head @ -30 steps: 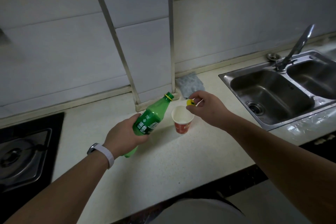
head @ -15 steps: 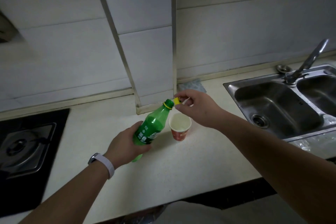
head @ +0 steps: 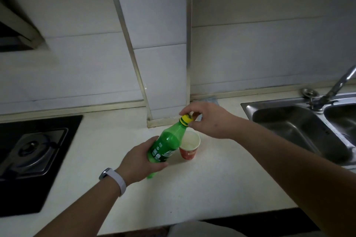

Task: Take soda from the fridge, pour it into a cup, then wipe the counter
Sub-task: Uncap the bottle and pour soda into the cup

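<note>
A green soda bottle (head: 169, 140) leans to the right over the pale counter (head: 212, 184), held around its lower body by my left hand (head: 140, 161). On the bottle's mouth sits a yellow cap (head: 186, 119), and the fingers of my right hand (head: 208, 119) pinch it from above. Just right of the bottle stands a red paper cup (head: 189, 147), upright, white inside. A grey cloth (head: 211, 100) lies against the wall behind my right hand, mostly hidden.
A black gas hob (head: 32, 156) fills the counter's left side. A steel double sink (head: 300, 131) with a tap (head: 339, 84) lies at the right. A tiled pillar (head: 163, 67) juts out behind the cup. The counter's front edge runs near the bottom.
My right hand has brought the yellow cap from beside the bottle's mouth onto it. The bottle has tipped a little more upright, and the view has tilted up.
</note>
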`<state>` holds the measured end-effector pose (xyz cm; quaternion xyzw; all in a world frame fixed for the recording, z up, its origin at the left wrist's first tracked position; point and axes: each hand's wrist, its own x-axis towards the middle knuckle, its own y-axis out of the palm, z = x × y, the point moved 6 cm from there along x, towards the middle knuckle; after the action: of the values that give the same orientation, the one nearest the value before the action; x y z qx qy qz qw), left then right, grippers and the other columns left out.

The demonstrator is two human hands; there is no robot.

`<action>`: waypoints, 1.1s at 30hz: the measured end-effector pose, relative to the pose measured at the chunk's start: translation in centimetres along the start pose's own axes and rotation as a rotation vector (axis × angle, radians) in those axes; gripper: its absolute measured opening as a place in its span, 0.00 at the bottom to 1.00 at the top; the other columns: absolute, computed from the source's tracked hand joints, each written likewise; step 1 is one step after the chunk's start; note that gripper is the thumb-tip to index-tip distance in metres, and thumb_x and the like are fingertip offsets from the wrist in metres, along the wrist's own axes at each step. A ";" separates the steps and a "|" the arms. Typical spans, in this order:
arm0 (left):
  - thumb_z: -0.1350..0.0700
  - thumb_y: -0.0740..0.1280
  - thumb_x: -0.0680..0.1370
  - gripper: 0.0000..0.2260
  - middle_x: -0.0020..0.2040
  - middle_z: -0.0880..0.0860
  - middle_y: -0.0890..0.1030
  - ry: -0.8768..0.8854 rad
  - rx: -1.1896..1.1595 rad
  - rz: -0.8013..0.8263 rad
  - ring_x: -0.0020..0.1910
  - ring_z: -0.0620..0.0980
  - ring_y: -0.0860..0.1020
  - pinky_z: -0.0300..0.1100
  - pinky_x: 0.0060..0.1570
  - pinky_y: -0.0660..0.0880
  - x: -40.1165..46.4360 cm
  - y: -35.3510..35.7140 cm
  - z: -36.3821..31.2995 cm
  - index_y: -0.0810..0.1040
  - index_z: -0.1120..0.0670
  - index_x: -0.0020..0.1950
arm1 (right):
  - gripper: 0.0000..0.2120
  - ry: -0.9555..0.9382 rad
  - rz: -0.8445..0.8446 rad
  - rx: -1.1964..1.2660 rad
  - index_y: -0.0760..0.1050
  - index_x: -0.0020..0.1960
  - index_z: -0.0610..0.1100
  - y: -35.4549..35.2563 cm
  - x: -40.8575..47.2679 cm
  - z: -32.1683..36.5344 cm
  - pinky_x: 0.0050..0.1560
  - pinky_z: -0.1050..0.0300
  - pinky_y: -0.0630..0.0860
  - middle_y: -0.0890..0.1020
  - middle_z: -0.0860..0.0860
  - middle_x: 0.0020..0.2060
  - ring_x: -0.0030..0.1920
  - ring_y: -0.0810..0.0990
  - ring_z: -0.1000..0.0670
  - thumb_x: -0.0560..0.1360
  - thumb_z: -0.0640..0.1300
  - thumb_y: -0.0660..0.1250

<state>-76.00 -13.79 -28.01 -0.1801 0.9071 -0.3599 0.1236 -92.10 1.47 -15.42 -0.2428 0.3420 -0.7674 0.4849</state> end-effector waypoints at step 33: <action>0.39 0.78 0.61 0.31 0.52 0.33 0.81 -0.027 0.031 -0.022 0.51 0.34 0.79 0.37 0.52 0.77 1.0 0.6 -2.5 0.70 0.29 0.61 | 0.14 0.050 0.089 -0.101 0.76 0.51 0.49 -2.5 1.4 -1.9 0.44 0.50 0.77 0.79 0.53 0.38 0.40 0.79 0.51 0.78 0.59 0.61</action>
<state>-77.89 -12.28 -26.75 -0.1933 0.8975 -0.3729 0.1347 -95.48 1.51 -14.68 -0.2320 0.4027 -0.7329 0.4969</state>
